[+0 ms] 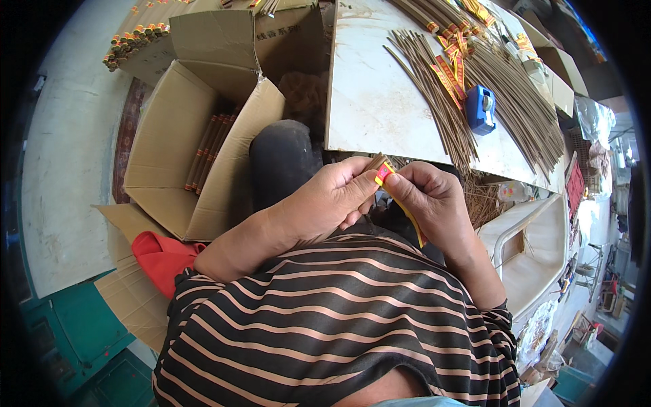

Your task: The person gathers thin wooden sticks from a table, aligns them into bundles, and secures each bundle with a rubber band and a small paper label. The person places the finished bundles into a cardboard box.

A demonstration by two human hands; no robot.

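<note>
In front of my lap, my left hand (329, 197) is closed around a bundle of incense sticks (376, 161), its end poking up past the thumb. A red and yellow paper label strip (385, 172) lies around that end. My right hand (434, 203) pinches the strip between thumb and fingers, and the strip's yellow tail hangs below. Most of the bundle is hidden by my left hand. Beyond, on the white table (363, 88), lie loose incense sticks (434, 102), more label strips (449, 74) and a blue tape dispenser (481, 112).
To my left stands an open cardboard box (156, 152) with several wrapped bundles (211, 152) inside. Labelled bundles (139, 39) are stacked at the far left. A red cloth (159, 261) lies by my left elbow. At right is a white basin-like tray (536, 264).
</note>
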